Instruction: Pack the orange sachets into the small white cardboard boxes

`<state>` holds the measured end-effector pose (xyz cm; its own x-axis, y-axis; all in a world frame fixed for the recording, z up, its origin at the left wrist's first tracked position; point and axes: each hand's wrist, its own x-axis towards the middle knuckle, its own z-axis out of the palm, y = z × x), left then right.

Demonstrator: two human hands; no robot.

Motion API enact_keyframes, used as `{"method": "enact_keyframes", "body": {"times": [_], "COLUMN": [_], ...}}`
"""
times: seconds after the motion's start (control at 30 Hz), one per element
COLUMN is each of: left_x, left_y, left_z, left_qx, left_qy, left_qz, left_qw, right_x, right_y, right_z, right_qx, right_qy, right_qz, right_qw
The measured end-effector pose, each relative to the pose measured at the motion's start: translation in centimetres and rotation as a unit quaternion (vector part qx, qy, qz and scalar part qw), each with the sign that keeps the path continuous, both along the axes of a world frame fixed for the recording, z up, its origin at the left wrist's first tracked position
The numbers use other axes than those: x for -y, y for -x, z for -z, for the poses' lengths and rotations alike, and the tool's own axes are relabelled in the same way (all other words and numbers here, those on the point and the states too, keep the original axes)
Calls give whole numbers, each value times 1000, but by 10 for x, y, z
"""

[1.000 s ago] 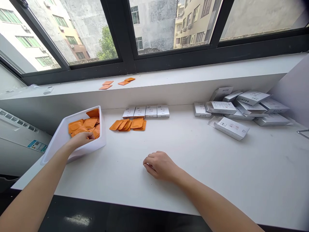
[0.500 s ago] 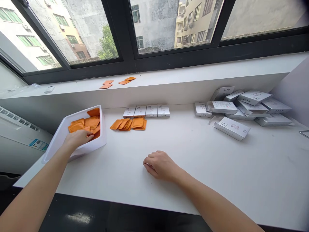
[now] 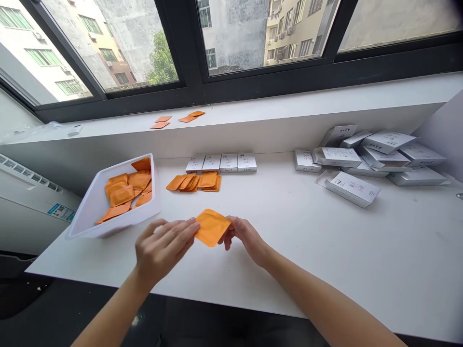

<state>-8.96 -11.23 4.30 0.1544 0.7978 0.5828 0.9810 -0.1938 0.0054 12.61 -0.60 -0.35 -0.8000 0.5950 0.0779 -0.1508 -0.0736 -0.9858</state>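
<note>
An orange sachet (image 3: 211,228) is held above the table between my two hands. My left hand (image 3: 162,246) grips its left corner, fingers stretched together along the edge. At the right corner, my right hand (image 3: 246,237) pinches it between thumb and fingers. To the left stands a white plastic bin (image 3: 81,219) with several loose orange sachets (image 3: 122,195) inside. Beyond my hands, two overlapping groups lie on the table: a fanned row of sachets (image 3: 183,182) and a small stack of sachets (image 3: 209,180). Directly behind them is a row of small white boxes (image 3: 229,163).
A pile of white cartons (image 3: 388,142), some with open flaps, lies at the back right, with one carton (image 3: 352,188) in front. Several flat orange pieces (image 3: 161,122) rest on the windowsill (image 3: 275,111). The table's front edge is close to my forearms.
My left hand has left the bin and moved right, bringing an orange sachet. My right hand has risen from the table and taken hold of the sachet's other corner.
</note>
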Motion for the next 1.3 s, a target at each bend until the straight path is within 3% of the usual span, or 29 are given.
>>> {"method": "enact_keyframes", "body": {"times": [0.1, 0.2, 0.3, 0.43, 0.57, 0.6, 0.67, 0.77, 0.87, 0.93, 1.0, 1.03, 1.1, 1.17, 1.2, 1.23, 1.3], "left_x": [-2, -5, -4, -3, -8, -10, -12, -16, -19, -21, -24, -25, -27, -29, -30, -30, -29], "left_y": [-7, -4, -8, -20, -26, -27, -29, -33, -36, -40, -45, -48, -54, -60, -61, -62, -61], "left_z": [23, 27, 22, 17, 28, 32, 39, 45, 47, 48, 48, 48, 47, 45, 45, 45, 48], "left_qx": [-41, -37, 104, 291, 410, 420, 367, 159, 23, 68, 230, 332, 513, 612, 628, 622, 553], "left_qy": [0, -4, 17, 160, 259, 262, 212, 64, 21, 36, 59, 75, 124, 185, 210, 225, 201], "left_qz": [51, 33, -32, -106, -80, -72, -75, -34, 50, 51, 5, -20, -37, -7, 5, 6, -29], "left_qw": [998, 999, 994, 937, 871, 866, 903, 985, 998, 996, 971, 940, 849, 769, 750, 750, 808], "right_x": [3, 5, 7, 9, 8, 7, 5, 3, 2, 2, 3, 3, 2, 1, 1, 0, -2], "right_y": [3, 6, 6, 6, 6, 6, 7, 7, 7, 6, 5, 4, 4, 4, 4, 4, 3], "right_z": [1, 3, 3, 2, 4, 5, 7, 9, 8, 6, 4, 3, 2, 1, 0, 0, -1], "right_qx": [-16, -3, 27, 54, 57, 57, 64, 87, 73, 47, 45, 55, 78, 69, 55, 42, 28], "right_qy": [32, 31, 13, -26, -55, -54, -38, -14, -14, -21, -28, -34, -46, -33, -16, 1, 12], "right_qz": [37, 84, 120, 127, 108, 108, 127, 164, 146, 127, 151, 172, 193, 179, 174, 176, 194], "right_qw": [999, 996, 992, 990, 991, 991, 989, 983, 987, 990, 987, 983, 977, 981, 983, 984, 981]}}
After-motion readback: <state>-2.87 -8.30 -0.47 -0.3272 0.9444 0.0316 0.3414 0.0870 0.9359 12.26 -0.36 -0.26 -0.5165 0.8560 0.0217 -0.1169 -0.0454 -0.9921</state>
